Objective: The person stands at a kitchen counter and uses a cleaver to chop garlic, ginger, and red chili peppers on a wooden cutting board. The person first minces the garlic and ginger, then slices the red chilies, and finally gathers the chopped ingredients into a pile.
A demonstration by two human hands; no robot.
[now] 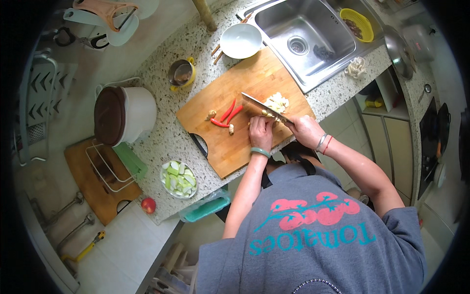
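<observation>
Grey shirt fills the bottom of my view, closest to the lens, with both forearms reaching up from it to the board. My right hand is closed around the handle of a knife, whose blade lies across the board toward the upper left. My left hand is curled, fingertips pressed down on a small pale piece of ginger right beside the blade. Just past the blade sits a pile of chopped pale bits. Left of my hands I see three red chillies and two more knobs of ginger on the wood. Off the board's near-left corner a small bowl holds pale green vegetable chunks. Beyond the board, a white bowl looks empty, and a yellow mug stands to its left; I cannot tell what is in it. In the sink, a yellow colander holds something dark. A white pot with a brown lid stands at left.
</observation>
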